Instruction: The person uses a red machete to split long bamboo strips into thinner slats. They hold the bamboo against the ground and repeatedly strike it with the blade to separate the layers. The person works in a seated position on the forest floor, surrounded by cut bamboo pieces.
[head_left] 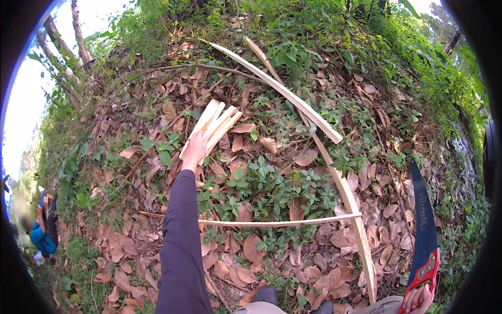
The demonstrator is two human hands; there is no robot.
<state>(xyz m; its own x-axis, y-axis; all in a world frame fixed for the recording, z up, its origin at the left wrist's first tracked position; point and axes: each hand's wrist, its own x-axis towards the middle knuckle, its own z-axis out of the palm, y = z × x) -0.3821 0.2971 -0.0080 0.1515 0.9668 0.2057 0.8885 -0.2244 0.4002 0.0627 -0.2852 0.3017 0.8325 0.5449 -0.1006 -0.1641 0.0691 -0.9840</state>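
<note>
My left hand (195, 149) reaches forward on a dark-sleeved arm and grips the near end of a small bundle of short wooden slats (224, 123). They lie fanned out on the leaf litter, and part of my fingers is hidden against them. At the lower right, my right hand (418, 299) is closed round the red handle of a handsaw (424, 230), whose dark blade points up and away from me. Between my hands, a thin wooden strip (282, 224) lies crosswise, its right end over a long pale plank (351, 196).
Another long wooden strip (293, 97) crosses the plank farther off. Dry brown leaves and low green plants (272, 188) cover the sloping ground. My shoes (266, 294) show at the bottom edge. At far left stands a person in blue (43, 240); tree trunks (78, 34) rise behind.
</note>
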